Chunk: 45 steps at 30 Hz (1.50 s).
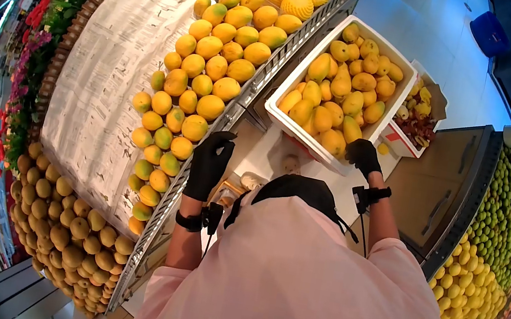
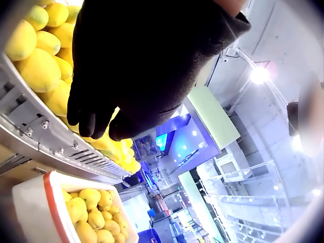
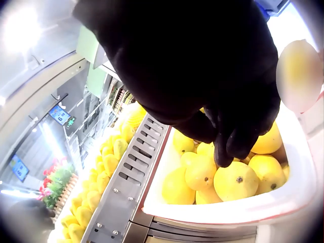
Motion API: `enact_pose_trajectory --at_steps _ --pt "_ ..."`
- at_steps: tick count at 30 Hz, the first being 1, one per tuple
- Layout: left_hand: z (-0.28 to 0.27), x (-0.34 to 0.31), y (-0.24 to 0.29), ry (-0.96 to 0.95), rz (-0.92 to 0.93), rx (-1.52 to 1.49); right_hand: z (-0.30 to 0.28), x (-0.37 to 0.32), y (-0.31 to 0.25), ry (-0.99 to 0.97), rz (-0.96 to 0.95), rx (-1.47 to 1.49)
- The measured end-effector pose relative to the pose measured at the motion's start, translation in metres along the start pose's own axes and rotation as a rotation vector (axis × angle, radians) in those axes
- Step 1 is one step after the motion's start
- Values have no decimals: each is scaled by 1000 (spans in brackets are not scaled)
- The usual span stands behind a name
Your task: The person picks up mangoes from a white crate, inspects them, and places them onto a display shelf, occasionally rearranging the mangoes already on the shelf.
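Observation:
Many yellow mangoes (image 1: 340, 86) lie in a white foam box (image 1: 288, 123). The black-gloved right hand (image 1: 363, 156) is at the box's near right corner, fingers bent down over the fruit; in the right wrist view the hand (image 3: 202, 76) covers part of the mangoes (image 3: 236, 181), and whether it touches one I cannot tell. Beside the metal rail (image 1: 236, 111) of the display, the black-gloved left hand (image 1: 209, 164) is held with loosely bent fingers and nothing in it. Rows of yellow-green mangoes (image 1: 202, 86) lie on the display next to it.
White paper (image 1: 106, 69) covers the display's left part, with brown round fruit (image 1: 67, 230) below it. Right of the foam box stands a carton (image 1: 440, 109) with scraps. A cabinet (image 1: 429, 180) and green fruit (image 1: 503, 219) are at the right. A blue bin (image 1: 489, 34) stands far back.

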State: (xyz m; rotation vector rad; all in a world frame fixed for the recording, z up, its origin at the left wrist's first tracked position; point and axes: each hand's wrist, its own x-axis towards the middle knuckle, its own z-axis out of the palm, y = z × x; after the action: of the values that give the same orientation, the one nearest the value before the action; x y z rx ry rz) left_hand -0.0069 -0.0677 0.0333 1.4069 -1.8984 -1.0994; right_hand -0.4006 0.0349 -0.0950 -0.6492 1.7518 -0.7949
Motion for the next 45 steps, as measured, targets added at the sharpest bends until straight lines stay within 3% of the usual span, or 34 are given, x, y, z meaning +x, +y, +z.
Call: enact_pose_trajectory --at_steps 5,14,20,26,30,36,41,45 --pt "13 -7 -4 16 -11 4 -2 21 8 -32 2 -9" --pt "33 -21 9 91 -77 26 -7 62 6 -167 -275 -380" --pt "47 -31 21 129 -123 18 7 80 -3 -72 -177 -214" --pt "49 -25 28 132 -115 70 20 98 -1 -47 -439 -559" --pt "54 -14 33 127 -114 67 26 89 -23 -103 -345 -613" --pt "61 -22 34 121 -143 72 60 104 -8 110 -511 -686" --pt "60 -26 26 121 -176 80 74 106 -24 54 -366 -721" --pt "60 -28 24 130 -151 74 77 104 -35 31 -379 -774"
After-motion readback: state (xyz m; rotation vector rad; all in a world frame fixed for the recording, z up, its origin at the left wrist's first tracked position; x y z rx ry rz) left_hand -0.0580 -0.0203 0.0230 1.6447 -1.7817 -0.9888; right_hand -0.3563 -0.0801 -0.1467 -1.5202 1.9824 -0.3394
